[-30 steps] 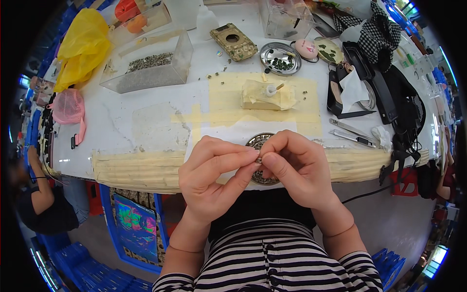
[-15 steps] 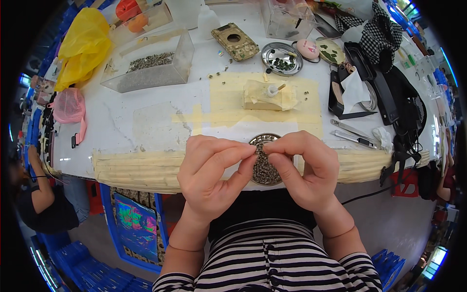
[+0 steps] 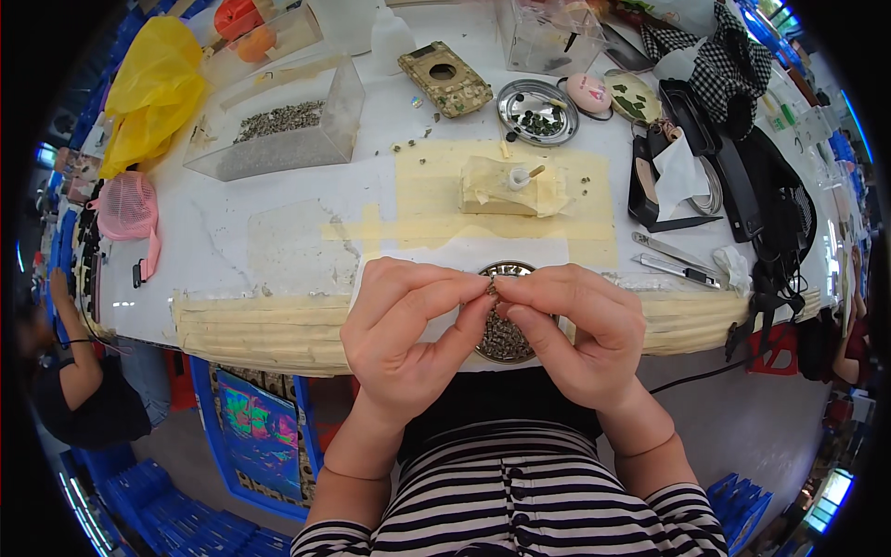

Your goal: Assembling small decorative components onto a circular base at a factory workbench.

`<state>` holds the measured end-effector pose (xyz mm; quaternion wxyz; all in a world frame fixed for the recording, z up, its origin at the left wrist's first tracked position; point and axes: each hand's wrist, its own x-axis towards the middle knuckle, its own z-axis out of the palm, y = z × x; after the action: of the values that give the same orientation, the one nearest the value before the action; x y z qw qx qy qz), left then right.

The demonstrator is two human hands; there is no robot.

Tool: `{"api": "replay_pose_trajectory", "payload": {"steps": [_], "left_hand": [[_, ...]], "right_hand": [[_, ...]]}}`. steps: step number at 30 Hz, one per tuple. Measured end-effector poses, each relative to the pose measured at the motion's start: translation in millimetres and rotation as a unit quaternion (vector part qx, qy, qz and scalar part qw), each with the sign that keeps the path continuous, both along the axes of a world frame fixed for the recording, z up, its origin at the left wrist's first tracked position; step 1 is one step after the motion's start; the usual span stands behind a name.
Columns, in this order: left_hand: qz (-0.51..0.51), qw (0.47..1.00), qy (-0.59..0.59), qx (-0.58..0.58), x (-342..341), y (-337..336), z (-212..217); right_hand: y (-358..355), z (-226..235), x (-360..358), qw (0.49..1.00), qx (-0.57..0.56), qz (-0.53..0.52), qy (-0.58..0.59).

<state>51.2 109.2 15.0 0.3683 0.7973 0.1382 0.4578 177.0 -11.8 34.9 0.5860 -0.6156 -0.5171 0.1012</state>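
Both hands meet over a round metal dish (image 3: 525,267) at the table's front edge. Small grey-brown metal pieces (image 3: 506,343) fill much of the dish. My left hand (image 3: 394,339) is closed in a pinch, thumb against forefinger. A tiny metal piece (image 3: 492,286) shows at its fingertips, too small to tell its kind. My right hand (image 3: 594,334) pinches from the other side, its fingertips touching or nearly touching the same piece. Fingers hide part of the dish.
Beyond the dish stands a taped block (image 3: 492,197) with a small white cup and stick. A clear bin (image 3: 278,162) of small parts is at left. A camouflage case (image 3: 447,82), a metal plate (image 3: 504,121) of dark pieces, tweezers (image 3: 670,249) and a craft knife (image 3: 676,269) lie around.
My right fingertips have come in closer to the left ones, with the tiny piece now visible between them. My left hand stays nearly in place.
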Motion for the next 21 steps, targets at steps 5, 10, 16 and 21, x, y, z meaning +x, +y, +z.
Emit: {"api": "replay_pose_trajectory", "payload": {"steps": [5,10,16,21], "left_hand": [[-0.013,1.000,0.017,-0.003,-1.5,0.3,1.0],[-0.002,1.000,0.007,-0.011,0.8,1.2,-1.9],[0.026,1.000,0.007,0.011,-0.6,0.3,-2.9],[0.044,0.998,0.000,0.043,2.0,-1.5,-3.5]], "right_hand": [[1.2,-3.0,0.9,1.000,-0.006,0.000,0.006],[1.1,-1.0,2.0,1.000,-0.020,0.005,0.004],[5.2,16.8,30.4,0.988,-0.004,-0.101,-0.118],[21.0,22.1,49.6,0.951,-0.054,-0.177,-0.249]]}}
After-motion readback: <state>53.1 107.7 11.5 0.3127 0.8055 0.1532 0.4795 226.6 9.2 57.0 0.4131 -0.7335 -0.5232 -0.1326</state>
